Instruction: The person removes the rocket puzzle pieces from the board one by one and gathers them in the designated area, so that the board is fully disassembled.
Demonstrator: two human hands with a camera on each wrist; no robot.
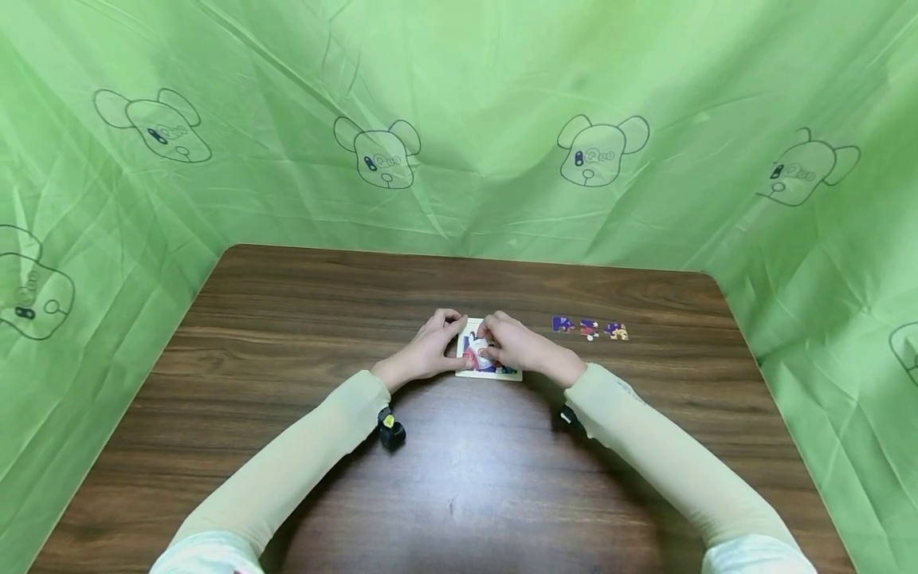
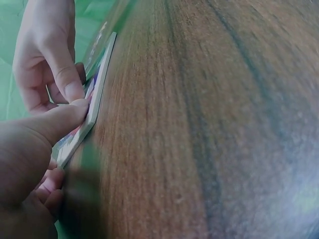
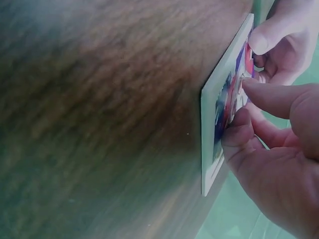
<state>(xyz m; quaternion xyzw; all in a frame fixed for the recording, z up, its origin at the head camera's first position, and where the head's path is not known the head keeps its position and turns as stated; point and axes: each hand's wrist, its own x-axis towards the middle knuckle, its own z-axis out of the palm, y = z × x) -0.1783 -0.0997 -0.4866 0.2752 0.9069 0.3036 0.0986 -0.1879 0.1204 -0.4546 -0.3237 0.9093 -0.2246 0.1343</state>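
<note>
A small jigsaw puzzle board (image 1: 490, 375) with a pale frame and a red, white and purple picture lies flat on the table. At its left side my left hand (image 1: 433, 348) grips the frame, the thumb on the near part and the curled fingers round the far part. Over the picture, my right hand (image 1: 518, 344) has bent fingers, with thumb and fingertips pinching at a puzzle piece (image 1: 482, 344) within the frame. The piece's outline is partly hidden by the fingers. In the right wrist view the board's pale rim (image 3: 212, 99) shows beside the right thumb and fingers.
To the right of the board lie loose puzzle pieces: a purple one (image 1: 562, 324), a purple and red one (image 1: 589, 328) and a yellow and purple one (image 1: 616, 331). The brown wooden table (image 1: 459, 478) is enclosed by green cloth (image 1: 488, 215) at the back and sides.
</note>
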